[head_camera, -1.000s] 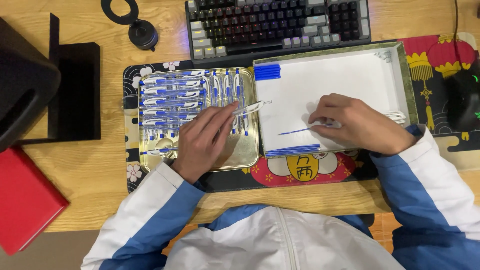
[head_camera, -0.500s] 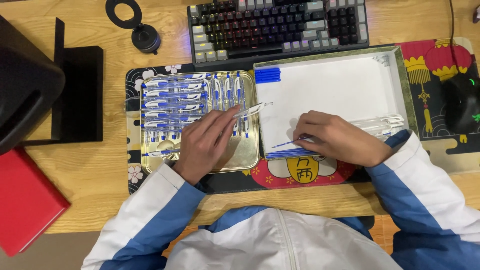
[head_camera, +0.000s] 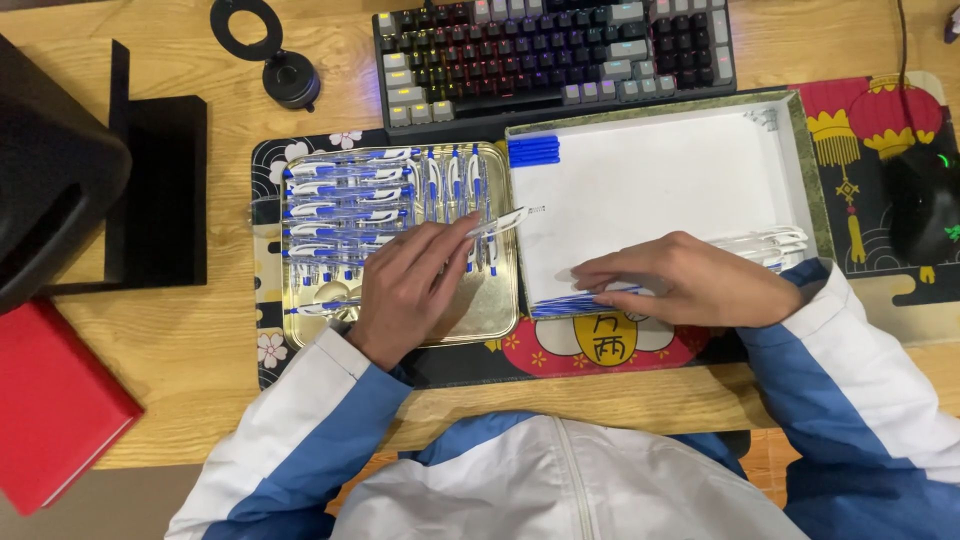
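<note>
A gold tray (head_camera: 500, 310) was taken as landmark. Rows of blue-and-white pens (head_camera: 345, 205) were laid across its left and upper part. The left hand (head_camera: 415, 285) was rested over its right half, fingers closed on a clear pen barrel (head_camera: 505, 222) that was tilted up past the tray's right rim. Just right of the tray, a white box (head_camera: 660, 170) was set; the right hand (head_camera: 680, 280) was pressed flat at its near edge, fingers curled loosely on thin blue refills (head_camera: 570, 303). Clear barrels (head_camera: 770, 240) were piled further right. Beyond the tray, a keyboard (head_camera: 555, 45) was seen.
</note>
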